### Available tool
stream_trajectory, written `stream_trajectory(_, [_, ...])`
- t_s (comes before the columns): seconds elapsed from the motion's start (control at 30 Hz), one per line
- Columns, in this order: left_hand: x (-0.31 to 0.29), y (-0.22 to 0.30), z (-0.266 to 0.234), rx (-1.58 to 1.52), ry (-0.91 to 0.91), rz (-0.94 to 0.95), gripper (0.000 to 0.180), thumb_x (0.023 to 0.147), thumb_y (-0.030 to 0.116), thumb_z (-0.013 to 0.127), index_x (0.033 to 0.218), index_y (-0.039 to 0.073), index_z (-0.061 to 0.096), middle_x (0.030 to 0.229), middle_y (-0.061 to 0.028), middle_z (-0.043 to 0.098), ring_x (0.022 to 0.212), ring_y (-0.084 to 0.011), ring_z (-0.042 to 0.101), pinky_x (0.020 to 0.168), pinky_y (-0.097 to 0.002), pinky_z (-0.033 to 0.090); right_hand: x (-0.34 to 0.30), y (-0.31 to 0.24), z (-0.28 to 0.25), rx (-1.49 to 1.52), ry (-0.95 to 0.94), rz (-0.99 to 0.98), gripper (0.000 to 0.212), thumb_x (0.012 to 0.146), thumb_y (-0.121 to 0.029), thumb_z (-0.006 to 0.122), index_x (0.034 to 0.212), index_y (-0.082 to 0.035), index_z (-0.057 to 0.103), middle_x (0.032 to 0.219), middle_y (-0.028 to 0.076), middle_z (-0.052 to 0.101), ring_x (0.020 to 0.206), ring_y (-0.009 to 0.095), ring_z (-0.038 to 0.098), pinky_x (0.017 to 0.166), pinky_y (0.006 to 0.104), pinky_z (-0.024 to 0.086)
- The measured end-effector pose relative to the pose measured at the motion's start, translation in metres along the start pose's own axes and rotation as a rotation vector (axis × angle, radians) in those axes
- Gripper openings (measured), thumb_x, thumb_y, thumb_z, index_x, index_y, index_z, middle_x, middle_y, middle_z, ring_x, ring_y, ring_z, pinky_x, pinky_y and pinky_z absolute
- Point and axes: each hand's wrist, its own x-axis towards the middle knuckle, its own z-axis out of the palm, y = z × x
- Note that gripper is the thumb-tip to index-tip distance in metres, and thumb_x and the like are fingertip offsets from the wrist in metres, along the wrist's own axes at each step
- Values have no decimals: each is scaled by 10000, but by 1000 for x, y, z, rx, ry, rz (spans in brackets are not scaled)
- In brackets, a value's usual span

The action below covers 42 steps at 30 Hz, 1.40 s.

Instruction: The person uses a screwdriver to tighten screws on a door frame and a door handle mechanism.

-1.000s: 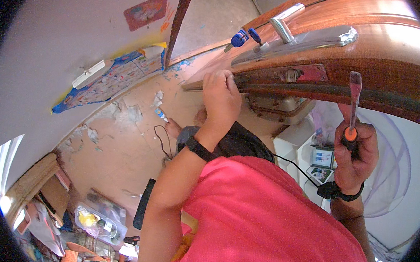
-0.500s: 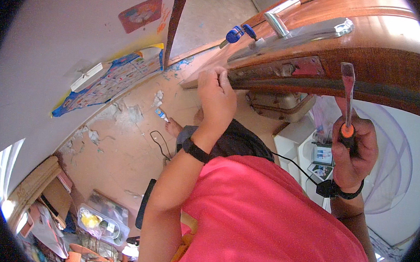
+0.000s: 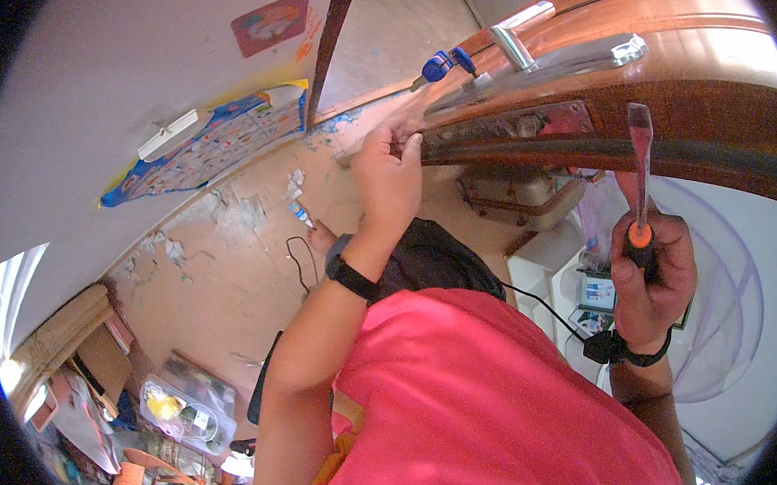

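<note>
My right hand (image 3: 658, 279) is closed round the handle of a flathead screwdriver (image 3: 642, 170), whose orange-collared black handle sits in my fist and whose blade points up beside the wooden door (image 3: 704, 111). My left hand (image 3: 389, 184) is at the near-left end of the metal lock plate (image 3: 541, 124) set in the door's edge. Its fingers are curled in with the thumb beside them; whatever lies between them is too small to make out. On the door face sit a silver lever handle (image 3: 512, 48) and keys with blue heads (image 3: 439, 67) in the lock.
A brown case (image 3: 509, 195) stands beyond the door's edge, with white shelves (image 3: 530, 275) holding framed photos near it. Paint flakes and a small tube (image 3: 299, 213) lie on the tiled floor. A clear plastic box (image 3: 187, 413) and cardboard (image 3: 62, 332) are at the lower left.
My left hand has shifted a little to the left, and its thumb now shows apart from the curled fingers. The screwdriver in my right hand has moved slightly left and up.
</note>
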Motion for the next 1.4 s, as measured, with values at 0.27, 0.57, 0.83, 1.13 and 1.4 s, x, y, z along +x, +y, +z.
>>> stream_trajectory(0.27, [4, -14, -1, 276, -77, 304, 150, 793, 54, 687, 943, 45, 702, 836, -104, 655, 726, -202, 598, 667, -317, 477, -7, 3, -5, 27, -26, 70, 376, 811, -242, 733, 1030, -9, 537, 1276, 297, 516, 1243, 338, 480, 1047, 428, 316])
stream_trajectory(0.57, [6, -10, 3, 459, -129, 661, 105, 785, 12, 624, 889, 22, 616, 852, -155, 609, 827, -342, 554, 740, -407, 450, -14, 8, -12, 7, -2, 73, 403, 799, -251, 753, 1030, -5, 533, 1225, 247, 563, 1218, 320, 504, 1020, 413, 351])
stream_trajectory(0.83, [-1, 0, 6, 375, -165, 526, 74, 797, 17, 600, 869, 14, 581, 861, -162, 582, 835, -342, 536, 747, -420, 431, -13, 7, -7, -83, 33, 20, 364, 818, -255, 710, 988, -29, 481, 855, 51, 531, 691, 84, 435, 619, 205, 349])
stream_trajectory(1.13, [15, 13, -11, 393, -58, 440, 95, 802, 53, 647, 896, 46, 663, 835, -147, 611, 764, -291, 584, 691, -359, 466, -11, 6, -6, -26, 23, 45, 377, 806, -227, 723, 1018, -8, 501, 1147, 188, 564, 949, 195, 483, 834, 305, 353])
stream_trajectory(1.4, [7, -3, -5, 371, -150, 559, 129, 741, 46, 701, 869, 67, 696, 824, -101, 666, 789, -282, 593, 710, -370, 471, -10, 4, -4, -114, 47, 5, 365, 828, -266, 694, 1003, -19, 490, 970, 131, 591, 698, 93, 457, 641, 219, 369])
